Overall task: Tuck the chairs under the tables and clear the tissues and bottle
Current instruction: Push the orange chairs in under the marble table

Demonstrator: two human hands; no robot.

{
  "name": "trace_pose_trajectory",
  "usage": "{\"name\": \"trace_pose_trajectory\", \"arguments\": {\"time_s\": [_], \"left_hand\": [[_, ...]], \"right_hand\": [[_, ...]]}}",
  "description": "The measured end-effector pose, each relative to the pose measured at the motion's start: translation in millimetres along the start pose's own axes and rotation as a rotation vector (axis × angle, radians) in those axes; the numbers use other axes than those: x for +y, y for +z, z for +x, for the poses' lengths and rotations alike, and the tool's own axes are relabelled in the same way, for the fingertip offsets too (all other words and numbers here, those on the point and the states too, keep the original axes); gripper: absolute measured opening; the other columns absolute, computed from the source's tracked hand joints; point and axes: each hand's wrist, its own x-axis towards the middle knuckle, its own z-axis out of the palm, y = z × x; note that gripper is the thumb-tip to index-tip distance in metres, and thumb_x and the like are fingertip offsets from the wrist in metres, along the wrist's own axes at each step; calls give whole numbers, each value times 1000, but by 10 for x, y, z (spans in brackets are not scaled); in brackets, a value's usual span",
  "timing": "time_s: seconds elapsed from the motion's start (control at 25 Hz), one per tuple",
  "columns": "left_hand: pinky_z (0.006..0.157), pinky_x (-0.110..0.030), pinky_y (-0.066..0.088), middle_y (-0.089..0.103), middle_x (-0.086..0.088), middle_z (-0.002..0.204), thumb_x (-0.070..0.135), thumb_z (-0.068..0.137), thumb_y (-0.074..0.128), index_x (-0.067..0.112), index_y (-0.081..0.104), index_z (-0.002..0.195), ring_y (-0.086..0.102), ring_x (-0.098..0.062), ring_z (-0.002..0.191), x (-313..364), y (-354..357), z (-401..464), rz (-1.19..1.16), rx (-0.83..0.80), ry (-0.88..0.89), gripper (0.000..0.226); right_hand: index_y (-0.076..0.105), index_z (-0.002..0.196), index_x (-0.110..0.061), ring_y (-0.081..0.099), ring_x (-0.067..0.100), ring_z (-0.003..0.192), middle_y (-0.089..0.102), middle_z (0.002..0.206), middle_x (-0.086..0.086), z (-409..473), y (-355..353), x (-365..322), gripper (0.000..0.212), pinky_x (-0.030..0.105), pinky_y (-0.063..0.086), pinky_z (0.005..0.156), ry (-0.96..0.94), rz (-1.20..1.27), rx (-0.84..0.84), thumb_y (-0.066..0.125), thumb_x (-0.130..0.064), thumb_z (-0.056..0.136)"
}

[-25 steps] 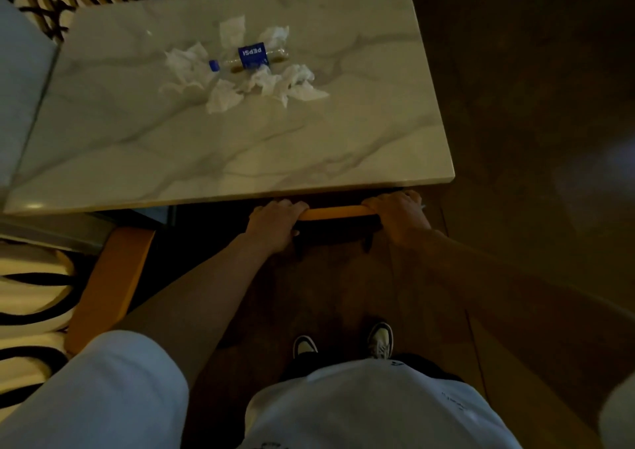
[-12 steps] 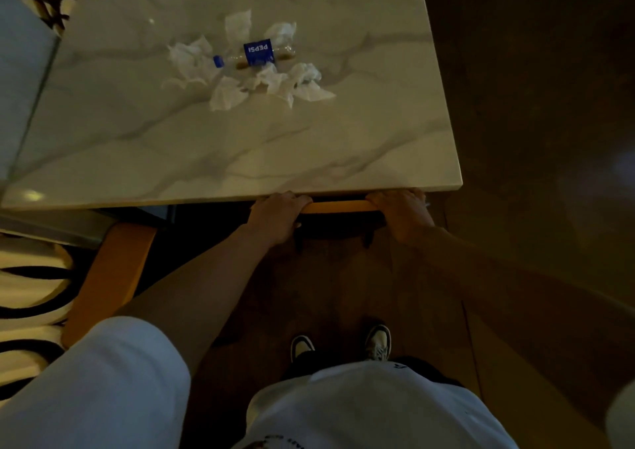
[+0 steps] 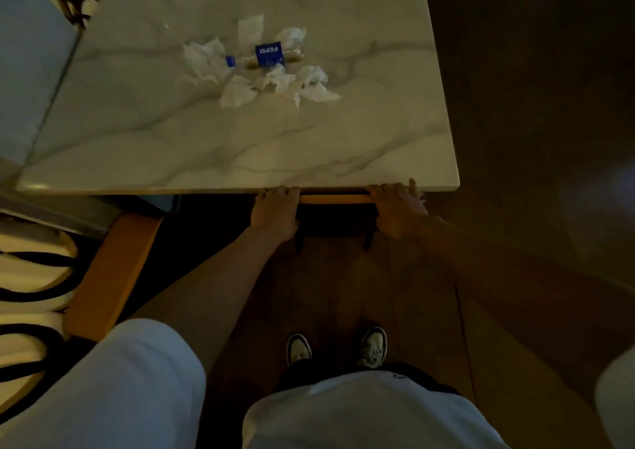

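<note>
A marble-topped table (image 3: pixel 240 146) fills the upper view. On its far half a plastic Pepsi bottle (image 3: pixel 268 55) lies on its side among several crumpled white tissues (image 3: pixel 206 58). Right at the table's near edge shows the wooden top rail of a chair (image 3: pixel 335 198), most of the chair hidden under the table. My left hand (image 3: pixel 275 213) grips the rail's left end and my right hand (image 3: pixel 398 208) grips its right end, fingers curled over the wood.
Another wooden chair (image 3: pixel 110 270) with a striped cushion stands at the left, beside a second table (image 3: pixel 31 70). More chairs show beyond the far edge. Dark wooden floor lies to the right, and my feet stand behind the chair.
The chair rail has slid further under the table edge with both hands on it. The table edge now sits right above my fingers.
</note>
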Motion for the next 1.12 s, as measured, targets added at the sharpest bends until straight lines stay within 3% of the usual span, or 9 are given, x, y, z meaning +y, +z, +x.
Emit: {"name": "trace_pose_trajectory", "arguments": {"time_s": [0.16,0.36,0.6,0.88,1.12], "left_hand": [[118,-48,28,37,-13,153,34,90,66,13,23,154,34,-35,142,-33,15,-248,-57,46,-60,80],[117,-47,28,32,-13,157,35,97,53,12,19,155,29,-32,145,-292,5,-758,-104,144,-177,71],[119,-51,18,13,-16,163,33,97,52,15,16,156,11,-38,150,-1004,154,-1849,-72,277,-494,72],[118,-51,24,18,-15,162,50,95,55,16,10,157,20,-37,148,-1692,676,-2744,-243,160,-763,84],[106,-50,42,41,-11,145,50,92,60,19,15,154,44,-34,132,-1939,1058,-2863,-403,35,-776,83]], "right_hand": [[24,153,-14,34,39,140,40,149,15,-137,36,-164,72,59,4,121,-91,56,93,57,-18,88],[25,153,-12,21,31,148,27,158,12,-113,52,-678,65,50,5,124,-322,119,159,51,-18,94],[28,154,-17,12,31,151,21,162,10,-27,46,-1793,59,48,11,123,-652,31,132,46,-37,102],[19,156,-14,8,33,151,13,163,13,49,99,-3071,82,53,11,122,-881,-122,142,58,-49,93],[9,158,-16,4,34,152,8,165,11,278,194,-3665,94,57,6,121,-955,-332,71,63,-51,89]]}}
